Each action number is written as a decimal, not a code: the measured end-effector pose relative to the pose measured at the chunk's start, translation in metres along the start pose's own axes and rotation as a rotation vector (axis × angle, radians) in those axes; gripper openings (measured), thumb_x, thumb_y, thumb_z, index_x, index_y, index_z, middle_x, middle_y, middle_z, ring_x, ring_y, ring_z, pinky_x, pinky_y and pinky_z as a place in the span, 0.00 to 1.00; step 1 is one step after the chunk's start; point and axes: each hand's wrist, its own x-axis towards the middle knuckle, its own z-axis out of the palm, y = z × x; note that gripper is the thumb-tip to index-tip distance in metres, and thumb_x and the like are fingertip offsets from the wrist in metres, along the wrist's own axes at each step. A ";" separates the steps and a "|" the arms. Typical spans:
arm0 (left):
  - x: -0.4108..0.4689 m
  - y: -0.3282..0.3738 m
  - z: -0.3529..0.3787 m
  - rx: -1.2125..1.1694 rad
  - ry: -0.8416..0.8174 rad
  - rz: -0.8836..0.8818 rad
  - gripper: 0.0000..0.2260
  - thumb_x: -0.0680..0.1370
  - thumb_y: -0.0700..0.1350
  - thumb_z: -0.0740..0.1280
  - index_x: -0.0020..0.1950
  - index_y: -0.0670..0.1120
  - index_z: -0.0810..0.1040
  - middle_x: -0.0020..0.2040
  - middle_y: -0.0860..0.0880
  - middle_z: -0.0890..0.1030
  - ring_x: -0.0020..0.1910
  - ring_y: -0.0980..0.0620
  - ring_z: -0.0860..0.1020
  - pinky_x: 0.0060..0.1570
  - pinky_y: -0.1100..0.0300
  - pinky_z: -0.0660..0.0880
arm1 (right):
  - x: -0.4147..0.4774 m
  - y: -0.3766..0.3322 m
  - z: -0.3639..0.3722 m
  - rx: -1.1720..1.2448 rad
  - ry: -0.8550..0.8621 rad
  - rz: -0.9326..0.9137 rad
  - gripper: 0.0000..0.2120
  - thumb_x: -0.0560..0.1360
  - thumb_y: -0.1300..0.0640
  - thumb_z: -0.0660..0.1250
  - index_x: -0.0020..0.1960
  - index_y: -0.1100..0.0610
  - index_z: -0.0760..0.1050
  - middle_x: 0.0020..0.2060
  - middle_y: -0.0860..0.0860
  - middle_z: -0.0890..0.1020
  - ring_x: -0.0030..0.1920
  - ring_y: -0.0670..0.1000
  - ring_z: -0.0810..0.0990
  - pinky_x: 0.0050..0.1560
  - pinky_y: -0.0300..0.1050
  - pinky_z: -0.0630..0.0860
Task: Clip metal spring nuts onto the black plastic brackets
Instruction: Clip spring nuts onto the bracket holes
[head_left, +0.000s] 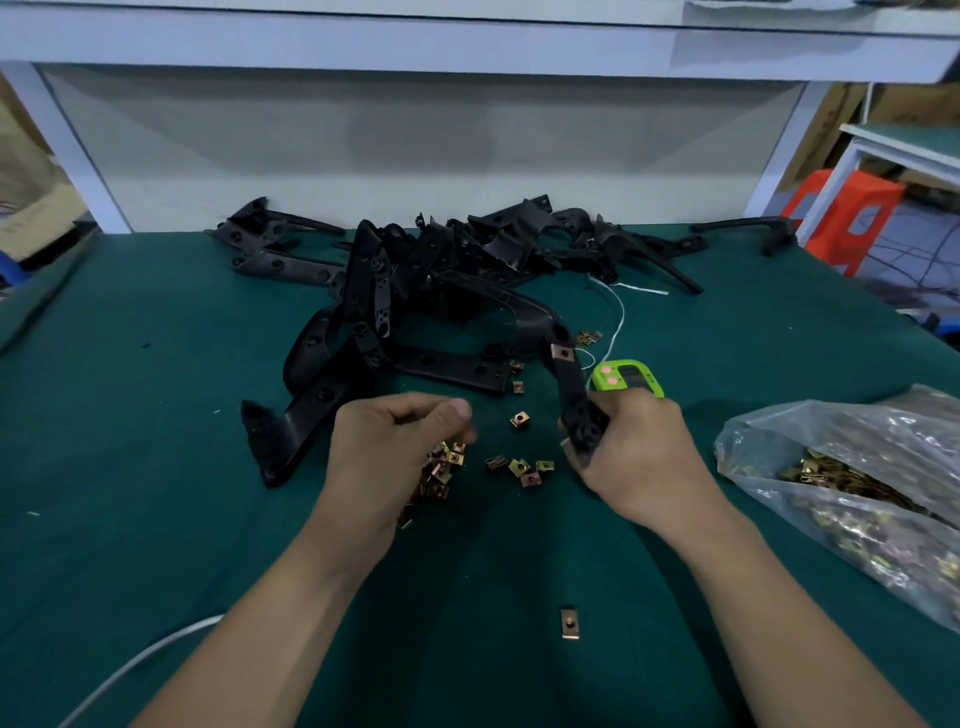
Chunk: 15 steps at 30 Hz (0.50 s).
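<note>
Head view shows the right hand gripping a curved black plastic bracket over the middle of the bench, the left hand curled above loose brassy metal spring nuts, its hold unclear, where a nut offered crooked could ping away.

Green device on the green mat (white string just behind), orange stool far right.

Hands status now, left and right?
Left hand: fingers curled over the nuts; grip cannot be told.
Right hand: holding a bracket.
</note>
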 end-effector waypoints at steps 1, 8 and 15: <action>-0.001 0.001 0.000 -0.053 -0.024 -0.042 0.09 0.70 0.51 0.77 0.39 0.45 0.87 0.38 0.44 0.86 0.36 0.56 0.81 0.39 0.68 0.77 | -0.001 0.000 0.001 -0.076 0.064 -0.002 0.05 0.71 0.55 0.72 0.38 0.51 0.76 0.30 0.50 0.76 0.34 0.61 0.73 0.33 0.48 0.69; -0.004 0.007 0.003 -0.284 -0.243 -0.274 0.10 0.74 0.47 0.70 0.45 0.43 0.89 0.45 0.41 0.87 0.42 0.55 0.85 0.40 0.66 0.79 | -0.001 -0.006 0.006 -0.314 0.213 0.060 0.07 0.70 0.54 0.73 0.47 0.48 0.80 0.30 0.51 0.74 0.34 0.59 0.67 0.38 0.46 0.65; -0.012 0.009 0.008 -0.155 -0.280 -0.235 0.16 0.70 0.52 0.73 0.46 0.40 0.87 0.44 0.39 0.87 0.46 0.51 0.85 0.43 0.66 0.79 | 0.000 -0.006 0.006 -0.389 0.217 0.062 0.09 0.69 0.59 0.69 0.42 0.47 0.74 0.26 0.45 0.61 0.32 0.60 0.66 0.37 0.47 0.63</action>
